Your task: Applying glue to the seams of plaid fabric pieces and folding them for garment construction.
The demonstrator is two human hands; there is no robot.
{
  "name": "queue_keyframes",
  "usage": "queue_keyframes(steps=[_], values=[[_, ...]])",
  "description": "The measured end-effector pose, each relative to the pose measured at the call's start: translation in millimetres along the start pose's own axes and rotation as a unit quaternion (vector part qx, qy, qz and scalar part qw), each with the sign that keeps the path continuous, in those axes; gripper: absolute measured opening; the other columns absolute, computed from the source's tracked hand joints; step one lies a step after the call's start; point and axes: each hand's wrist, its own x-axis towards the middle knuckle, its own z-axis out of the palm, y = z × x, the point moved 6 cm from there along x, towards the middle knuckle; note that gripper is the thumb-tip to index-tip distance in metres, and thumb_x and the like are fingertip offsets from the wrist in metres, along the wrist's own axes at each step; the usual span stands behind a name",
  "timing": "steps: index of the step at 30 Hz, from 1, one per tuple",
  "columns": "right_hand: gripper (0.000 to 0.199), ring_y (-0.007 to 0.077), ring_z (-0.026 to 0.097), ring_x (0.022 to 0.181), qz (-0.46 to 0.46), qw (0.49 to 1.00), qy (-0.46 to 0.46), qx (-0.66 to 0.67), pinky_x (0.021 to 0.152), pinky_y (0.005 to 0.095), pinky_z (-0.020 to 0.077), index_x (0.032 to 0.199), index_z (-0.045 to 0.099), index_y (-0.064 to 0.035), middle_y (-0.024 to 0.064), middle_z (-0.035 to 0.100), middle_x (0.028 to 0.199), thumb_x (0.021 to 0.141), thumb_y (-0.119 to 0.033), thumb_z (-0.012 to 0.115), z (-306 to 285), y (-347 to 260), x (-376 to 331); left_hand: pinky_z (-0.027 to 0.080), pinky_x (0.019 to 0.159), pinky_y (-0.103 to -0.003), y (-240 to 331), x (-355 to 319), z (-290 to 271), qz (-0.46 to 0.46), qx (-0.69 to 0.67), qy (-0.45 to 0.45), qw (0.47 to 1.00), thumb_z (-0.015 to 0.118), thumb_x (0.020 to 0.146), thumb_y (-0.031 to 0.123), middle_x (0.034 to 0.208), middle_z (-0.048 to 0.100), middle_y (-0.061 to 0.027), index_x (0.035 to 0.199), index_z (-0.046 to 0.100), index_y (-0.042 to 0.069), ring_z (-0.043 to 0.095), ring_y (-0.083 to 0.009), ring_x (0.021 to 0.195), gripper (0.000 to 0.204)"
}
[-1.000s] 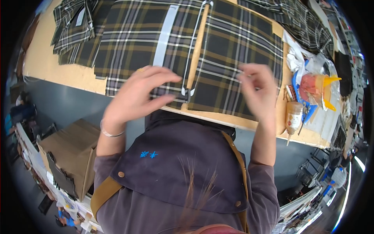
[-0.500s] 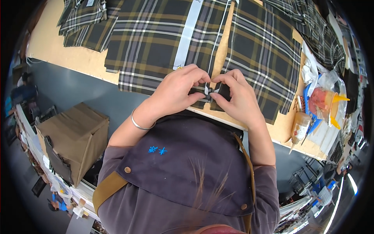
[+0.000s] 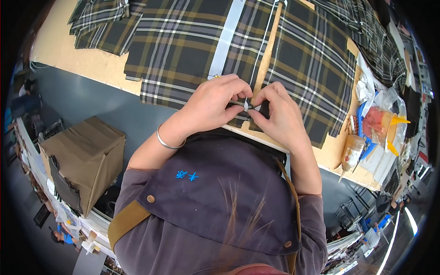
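Dark plaid fabric with olive, grey and white stripes lies spread on the wooden table. A narrow gap edged in white divides it from a right-hand plaid part. At the near end of that gap, my left hand pinches the folded fabric edge between thumb and fingers. Close beside it, my right hand pinches the same spot from the other side, the fingertips nearly meeting. A small white bit shows between them; its kind is too small to tell. A pale blue strip lies on the fabric beyond my left hand.
Folded plaid pieces lie at the far left of the table. On the right are a bottle with a nozzle, a red and yellow container and crumpled plastic. A brown fabric-covered box stands off the table's near left.
My fingertips have drawn closer together at the fabric edge, and my left fingers have shifted slightly right. The gap in the fabric looks narrower and more slanted.
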Motion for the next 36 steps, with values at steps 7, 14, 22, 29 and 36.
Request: queue_keyframes(steps=[7, 14, 22, 29, 36], values=[[0.019, 0.0230, 0.061, 0.074, 0.012, 0.999, 0.036, -0.019, 0.061, 0.0353, 0.0487, 0.083, 0.060, -0.0104, 0.0040, 0.055, 0.088, 0.074, -0.020, 0.073, 1.9, 0.1, -1.2, 0.048, 0.061, -0.027, -4.6, -0.5, 1.3, 0.003, -0.002, 0.011, 1.000, 0.068, 0.072, -0.005, 0.083, 0.057, -0.0047, 0.094, 0.061, 0.004, 0.057, -0.0156, 0.069, 0.025], [0.015, 0.0206, 0.060, 0.074, 0.001, 0.999, 0.033, 0.014, 0.061, 0.0338, 0.0479, 0.082, 0.060, -0.0104, 0.0028, 0.055, 0.086, 0.075, -0.017, 0.072, 4.2, 3.6, -2.4, 0.045, 0.056, -0.028, -0.5, 2.7, 2.2, -0.005, 0.039, 0.042, 0.998, 0.062, 0.074, -0.006, 0.080, 0.056, -0.0046, 0.091, 0.062, 0.005, 0.056, -0.0167, 0.064, 0.020], [0.017, 0.0167, 0.054, 0.065, -0.026, 0.992, 0.044, 0.113, 0.057, 0.0297, 0.0451, 0.094, 0.061, -0.0067, 0.0051, 0.052, 0.086, 0.078, -0.002, 0.067, -3.1, 10.8, -13.7, 0.045, 0.063, -0.033, 4.7, -1.1, 6.0, 0.044, 0.115, 0.021, 0.992, 0.063, 0.073, 0.000, 0.081, 0.054, -0.0034, 0.086, 0.068, 0.008, 0.056, -0.0213, 0.070, 0.016], [0.022, 0.0159, 0.055, 0.065, -0.048, 0.989, 0.092, 0.101, 0.058, 0.0287, 0.0463, 0.101, 0.062, -0.0049, 0.0060, 0.053, 0.087, 0.080, 0.002, 0.062, 2.5, 14.7, -14.4, 0.044, 0.069, -0.031, 10.9, -1.1, 14.1, -0.020, 0.140, 0.033, 0.989, 0.074, 0.069, 0.007, 0.082, 0.053, -0.0023, 0.079, 0.068, 0.011, 0.054, -0.0218, 0.080, 0.013], [0.023, 0.0166, 0.056, 0.066, -0.046, 0.992, 0.085, 0.076, 0.059, 0.0276, 0.0472, 0.099, 0.063, -0.0061, 0.0057, 0.054, 0.086, 0.078, 0.003, 0.062, -0.3, 13.7, -12.9, 0.046, 0.065, -0.031, 16.3, -11.6, 17.6, 0.165, 0.177, 0.040, 0.969, 0.075, 0.070, 0.006, 0.086, 0.055, -0.0017, 0.082, 0.065, 0.010, 0.055, -0.0214, 0.075, 0.015]])
